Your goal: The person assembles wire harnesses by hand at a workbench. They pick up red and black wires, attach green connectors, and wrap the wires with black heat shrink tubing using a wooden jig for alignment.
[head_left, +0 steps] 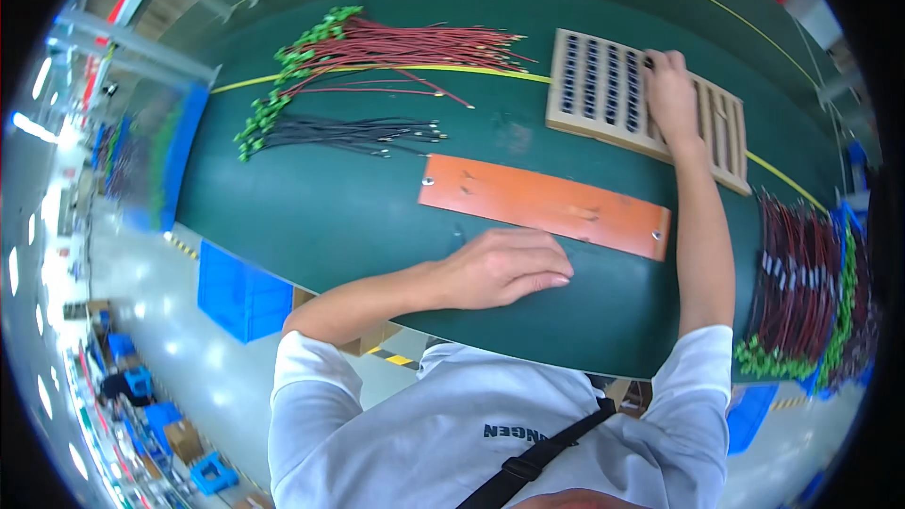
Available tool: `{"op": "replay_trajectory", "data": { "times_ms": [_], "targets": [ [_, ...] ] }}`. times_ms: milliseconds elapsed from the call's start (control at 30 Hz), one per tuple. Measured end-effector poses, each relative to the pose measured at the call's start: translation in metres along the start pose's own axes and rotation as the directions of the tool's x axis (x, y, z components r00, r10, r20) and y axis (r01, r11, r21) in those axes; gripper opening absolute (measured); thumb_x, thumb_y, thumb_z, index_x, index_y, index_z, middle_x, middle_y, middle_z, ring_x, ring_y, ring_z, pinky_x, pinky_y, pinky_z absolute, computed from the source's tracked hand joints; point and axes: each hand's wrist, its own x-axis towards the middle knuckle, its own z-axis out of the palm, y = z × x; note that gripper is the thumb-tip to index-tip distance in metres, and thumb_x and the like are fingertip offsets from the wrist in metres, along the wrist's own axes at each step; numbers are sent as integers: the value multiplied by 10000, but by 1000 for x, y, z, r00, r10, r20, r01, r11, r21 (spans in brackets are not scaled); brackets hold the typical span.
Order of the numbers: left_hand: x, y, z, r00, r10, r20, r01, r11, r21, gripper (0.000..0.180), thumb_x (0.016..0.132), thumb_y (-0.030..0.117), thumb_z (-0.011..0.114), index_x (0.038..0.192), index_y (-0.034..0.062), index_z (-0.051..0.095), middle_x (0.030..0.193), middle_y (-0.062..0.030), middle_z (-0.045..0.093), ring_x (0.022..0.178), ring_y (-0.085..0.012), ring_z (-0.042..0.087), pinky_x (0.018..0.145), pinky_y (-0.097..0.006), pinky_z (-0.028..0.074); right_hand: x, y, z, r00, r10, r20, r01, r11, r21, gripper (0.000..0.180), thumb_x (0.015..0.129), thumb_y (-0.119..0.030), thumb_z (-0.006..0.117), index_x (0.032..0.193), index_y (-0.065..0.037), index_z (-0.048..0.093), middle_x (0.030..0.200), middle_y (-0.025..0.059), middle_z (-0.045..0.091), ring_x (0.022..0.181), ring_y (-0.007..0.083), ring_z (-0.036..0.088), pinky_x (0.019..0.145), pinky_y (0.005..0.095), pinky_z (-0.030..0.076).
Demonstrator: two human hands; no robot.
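Right hand (671,94), fingers curled, reaches into a slotted cardboard tray (603,94). Left hand (504,269) rests flat, holding nothing. A careless pull might dislodge neighbouring parts.

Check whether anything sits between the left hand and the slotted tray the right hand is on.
Yes: the flat orange rectangular plate lies on the green table between the left hand and the tan slotted cardboard tray. The right hand already rests on that tray.

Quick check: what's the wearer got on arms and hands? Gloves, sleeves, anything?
No gloves: left hand and right hand are bare, with no watch or rings showing. Forearms bare too. Short white T-shirt sleeves end above the elbows. A black strap crosses the chest.
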Motion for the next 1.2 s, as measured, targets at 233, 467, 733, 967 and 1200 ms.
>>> {"op": "replay_trajectory", "data": {
  "times_ms": [233, 467, 733, 967, 1200],
  "targets": [
    [11, -65, -159, 998, 26, 58, -63, 319, 946, 212, 793, 57, 631, 992, 48, 705, 1024, -64, 699, 952, -269, 660, 799, -406, 548, 0, -2, 2, 979, 199, -38, -195, 977, 86, 281, 1037, -267, 568, 1226, -63, 611, 1198, 168, 645, 1036, 416, 666, 890, 502, 540],
    [9, -145, -246, 983, -95, 155, -130, 229, 965, 253, 805, 83, 627, 1045, 77, 706, 1002, -67, 663, 988, -257, 646, 883, -392, 545, 3, -2, 0, 950, 311, -30, -296, 925, 237, 302, 1035, -303, 587, 1159, -31, 625, 1128, 179, 709, 1009, 375, 688, 861, 461, 532],
    [-17, -102, -294, 984, -176, 16, 6, 124, 992, 268, 812, 64, 606, 1041, 104, 739, 985, -61, 646, 983, -267, 659, 793, -401, 575, 0, 4, 4, 963, 269, -21, -258, 941, 220, 288, 1019, -321, 609, 1121, -57, 663, 1007, 136, 730, 924, 323, 708, 809, 434, 544],
    [-85, -77, -305, 849, -504, -158, 360, 332, 872, 197, 893, 36, 661, 1074, 54, 737, 1008, -117, 649, 981, -353, 649, 814, -471, 531, 1, 2, 4, 962, 273, -11, -265, 940, 214, 295, 1017, -332, 612, 1130, -64, 667, 977, 127, 734, 903, 318, 708, 797, 428, 544],
    [-90, -93, -298, 830, -545, -117, 318, 291, 902, 192, 888, 60, 673, 1065, 65, 747, 1027, -119, 638, 972, -348, 656, 811, -465, 531, 4, 7, 8, 963, 268, 7, -261, 933, 248, 301, 1013, -336, 614, 1139, -67, 664, 975, 124, 735, 903, 312, 705, 806, 424, 540]
  ]
}}
